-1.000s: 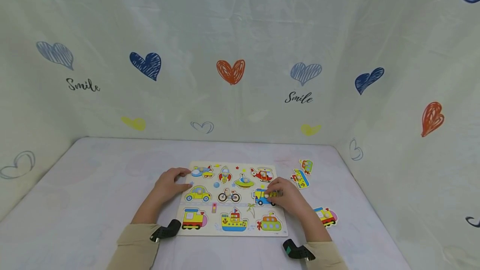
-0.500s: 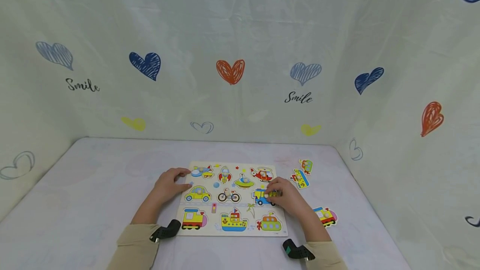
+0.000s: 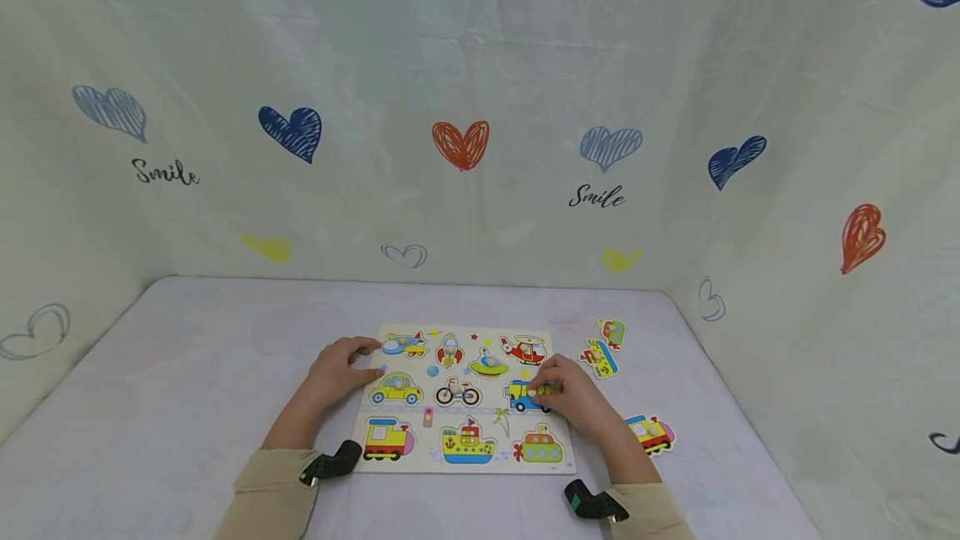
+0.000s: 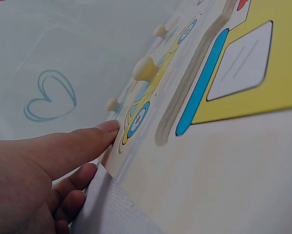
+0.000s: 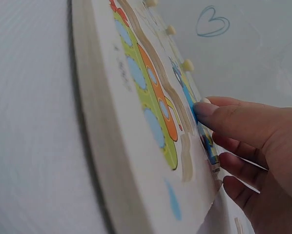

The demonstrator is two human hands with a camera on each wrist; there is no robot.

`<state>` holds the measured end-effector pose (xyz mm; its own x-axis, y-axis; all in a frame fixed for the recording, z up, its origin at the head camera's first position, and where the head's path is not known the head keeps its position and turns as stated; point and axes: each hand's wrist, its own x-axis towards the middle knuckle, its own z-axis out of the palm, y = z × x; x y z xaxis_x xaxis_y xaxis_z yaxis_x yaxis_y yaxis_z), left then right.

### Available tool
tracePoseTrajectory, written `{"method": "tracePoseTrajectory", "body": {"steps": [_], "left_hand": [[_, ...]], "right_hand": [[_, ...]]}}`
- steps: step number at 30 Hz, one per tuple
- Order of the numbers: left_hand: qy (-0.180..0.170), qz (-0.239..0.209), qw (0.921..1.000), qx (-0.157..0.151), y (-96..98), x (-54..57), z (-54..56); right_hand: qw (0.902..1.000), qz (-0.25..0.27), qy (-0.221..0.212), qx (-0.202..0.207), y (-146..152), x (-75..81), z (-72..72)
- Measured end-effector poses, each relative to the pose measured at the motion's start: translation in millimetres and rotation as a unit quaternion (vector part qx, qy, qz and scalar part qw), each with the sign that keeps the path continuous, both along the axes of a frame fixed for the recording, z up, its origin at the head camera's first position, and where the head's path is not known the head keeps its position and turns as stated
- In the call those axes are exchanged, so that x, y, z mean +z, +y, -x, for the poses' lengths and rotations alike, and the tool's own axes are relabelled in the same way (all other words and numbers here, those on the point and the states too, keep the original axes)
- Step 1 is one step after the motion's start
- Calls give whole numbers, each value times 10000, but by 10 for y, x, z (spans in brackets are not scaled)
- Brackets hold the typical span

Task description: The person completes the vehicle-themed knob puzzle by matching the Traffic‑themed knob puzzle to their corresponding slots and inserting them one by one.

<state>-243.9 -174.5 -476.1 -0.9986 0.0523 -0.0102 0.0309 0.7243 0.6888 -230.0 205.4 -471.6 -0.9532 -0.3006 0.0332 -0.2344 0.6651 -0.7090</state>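
Observation:
A wooden knob puzzle board (image 3: 480, 469) with printed vehicles lies flat on the table. At its left edge rests my left hand (image 3: 337, 371), its thumb (image 4: 87, 144) straight and touching the board near the yellow car piece (image 3: 396, 389). My right hand (image 3: 573, 394) pinches the knob of the blue and yellow bus piece (image 3: 517, 395), in the right end of the middle row. Its fingers partly cover the bus. The bottom row shows train, ship and submarine (image 5: 151, 97) pictures in recesses without knobs.
Loose submarine (image 3: 613, 333) and ship (image 3: 600, 358) pieces lie right of the board. A loose train piece (image 3: 654, 434) sits nearer, partly behind the right forearm. Airplane, rocket, flying saucer, helicopter (image 3: 525, 348) and bicycle pieces sit in the board. A heart-patterned curtain (image 3: 480, 215) encloses the table.

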Motion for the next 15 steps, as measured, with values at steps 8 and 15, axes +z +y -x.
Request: {"method": "tracePoseTrajectory", "body": {"steps": [8,15], "left_hand": [[41,-27,10000,-33,-1,-3,4],[3,7,10000,-29,-1,3,2]], "right_hand": [[10000,-1,-10,29,11,0,-6],[9998,-60,-109,165,60,22,-11]]}}
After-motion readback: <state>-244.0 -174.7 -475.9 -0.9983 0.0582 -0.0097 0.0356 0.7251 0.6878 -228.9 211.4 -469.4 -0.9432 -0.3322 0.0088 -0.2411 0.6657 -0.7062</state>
